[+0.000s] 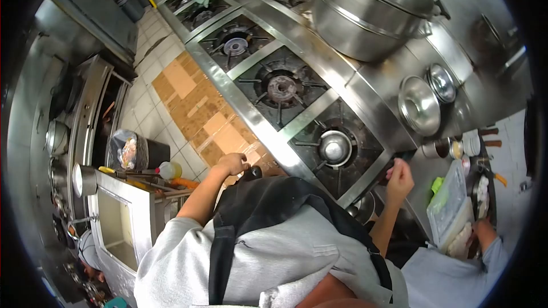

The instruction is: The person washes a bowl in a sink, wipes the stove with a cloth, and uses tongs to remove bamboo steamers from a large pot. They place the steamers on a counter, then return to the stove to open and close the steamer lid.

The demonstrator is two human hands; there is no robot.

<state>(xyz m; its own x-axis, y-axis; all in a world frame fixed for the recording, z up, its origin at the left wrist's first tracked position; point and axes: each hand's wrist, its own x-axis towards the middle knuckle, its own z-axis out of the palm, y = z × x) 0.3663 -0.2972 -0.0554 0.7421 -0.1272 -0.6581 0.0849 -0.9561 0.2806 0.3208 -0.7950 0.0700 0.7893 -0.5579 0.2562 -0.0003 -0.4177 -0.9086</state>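
Note:
My left hand (233, 164) is in front of the stove's near edge, fingers curled. A black rounded thing (252, 173), perhaps a knob or handle, is right beside its fingertips; whether the hand grips it is hidden. My right hand (400, 181) is raised over the stove's right corner, fingers bent inward, with nothing visible in them. Between the hands, a small round metal pot or bowl (335, 148) sits on the nearest burner of the stove (313, 115). Part of another metal pan (363, 208) shows below my right hand, mostly hidden by my apron.
Large steamer pots (365, 28) stand behind the burners. Metal bowls (419, 105) rest on the steel ledge. At right, a co-worker (456, 276) handles food beside a clear plastic container (448, 205). Flattened cardboard (200, 108) covers the floor; a lined bin (151, 151) stands at left.

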